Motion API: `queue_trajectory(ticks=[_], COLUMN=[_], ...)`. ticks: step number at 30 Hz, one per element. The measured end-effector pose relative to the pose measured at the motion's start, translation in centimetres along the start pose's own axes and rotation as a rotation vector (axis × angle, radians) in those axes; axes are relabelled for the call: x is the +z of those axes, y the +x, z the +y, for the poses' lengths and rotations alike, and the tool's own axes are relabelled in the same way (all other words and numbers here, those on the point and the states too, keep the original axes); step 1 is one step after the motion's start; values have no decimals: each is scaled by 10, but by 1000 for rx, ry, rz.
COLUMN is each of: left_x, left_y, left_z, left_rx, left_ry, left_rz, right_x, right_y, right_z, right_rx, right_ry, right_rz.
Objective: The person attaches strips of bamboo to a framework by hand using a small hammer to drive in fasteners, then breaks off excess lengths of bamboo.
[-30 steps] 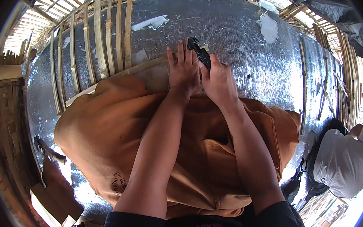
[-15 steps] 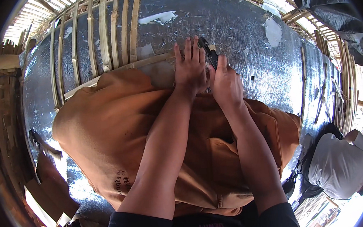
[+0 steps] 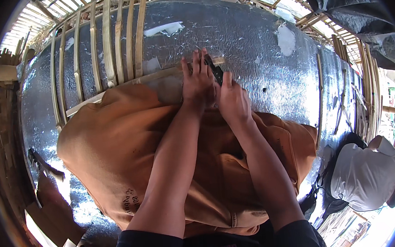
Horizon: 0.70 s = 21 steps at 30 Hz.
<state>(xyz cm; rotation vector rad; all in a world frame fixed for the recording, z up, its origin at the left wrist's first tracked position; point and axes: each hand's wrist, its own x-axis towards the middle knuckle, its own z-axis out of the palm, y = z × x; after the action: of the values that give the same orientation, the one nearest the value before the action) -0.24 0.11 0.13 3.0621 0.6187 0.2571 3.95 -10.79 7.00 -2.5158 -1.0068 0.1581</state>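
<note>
My left hand [image 3: 196,85] lies across a long bamboo strip [image 3: 168,72], its fingers stretched out flat and pointing away from me. Close on its right, my right hand [image 3: 234,98] is closed around a black utility knife [image 3: 214,70]. The tool slants away to the left, over the strip near its right end, beside my left fingertips. Its cutting edge cannot be made out. Brown cloth [image 3: 114,130], like a garment, covers my lap and reaches up to my wrists.
Several bamboo slats [image 3: 108,42] lie on a silvery foil sheet [image 3: 227,23] at the far left. A dark tool [image 3: 43,163] and brown cardboard [image 3: 54,213] are at the left. On the right sits a person in a pale shirt [image 3: 366,173]. Black plastic [image 3: 350,0] hangs upper right.
The whole view has shifted slightly, so the scene sits further left and lower. Both hands keep nearly the same place on the strip, and the knife stays in my right hand.
</note>
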Motion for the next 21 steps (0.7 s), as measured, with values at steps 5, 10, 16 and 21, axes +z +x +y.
queue_trajectory(ticks=[5,10,16,21], left_x=[-3,-9,-6,-7], left_y=[-6,0,4,1], left_z=[1,1,4,1], left_rx=[-20,-32,-27,-25], left_ry=[-70,-152,-86,-36], left_rz=[-66,-29,-124,-122], right_x=[-14,3,3,-10], right_y=[2,5,7,7], right_z=[-10,9,12,-9], right_rx=[4,-75,-9,-18], right_ry=[161,97,120,160], right_rz=[107,116,92,168])
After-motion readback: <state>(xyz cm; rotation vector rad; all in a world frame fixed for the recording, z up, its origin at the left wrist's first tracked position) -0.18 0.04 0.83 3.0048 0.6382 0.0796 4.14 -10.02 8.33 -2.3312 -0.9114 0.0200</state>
